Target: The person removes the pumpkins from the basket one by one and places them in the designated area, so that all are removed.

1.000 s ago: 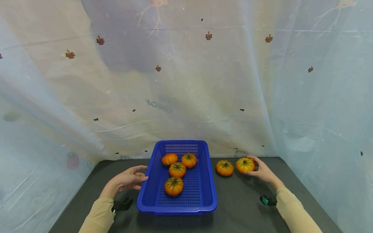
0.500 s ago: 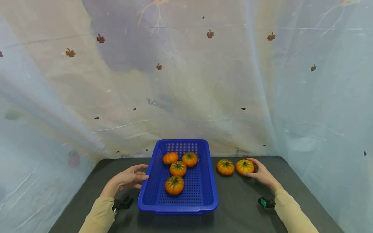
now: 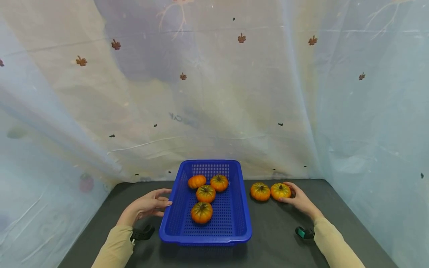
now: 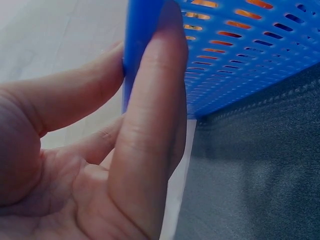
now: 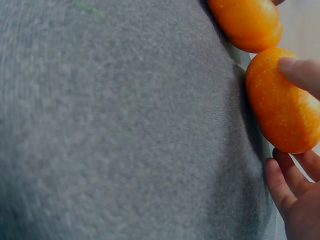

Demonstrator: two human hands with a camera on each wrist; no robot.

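Blue plastic fills the lower middle of the head view: a perforated basket (image 3: 231,227) on a dark grey table (image 3: 278,242), with four small orange pumpkins inside it. The left hand (image 3: 147,206) rests against the basket's left rim, fingers loosely extended toward the wall. Right of the basket, two more pumpkins sit on the table. The right hand (image 3: 299,201) cups the outer pumpkin (image 3: 280,191), and that pumpkin now lies just beside the inner pumpkin (image 3: 260,191), almost touching. A second ago there was a clear gap between them, so the right hand has nudged its pumpkin leftward, toward the basket, without lifting it. It seems the hand is sliding the pumpkin along the table; it is not yet raised. A pale curtain (image 3: 214,93) with small leaf prints hangs behind everything.

In the left wrist view, the basket rim (image 4: 142,45) stands upright in the upper centre, pinched between the thumb on the far side and a finger (image 4: 150,140) laid flat along the near side. The left hand steadies the basket.

In the right wrist view, the held pumpkin (image 5: 280,107) is at the right edge, a fingertip (image 5: 300,72) pressing its top and curled fingers below it at lower right. The other pumpkin (image 5: 247,22) sits at the upper right, just apart.
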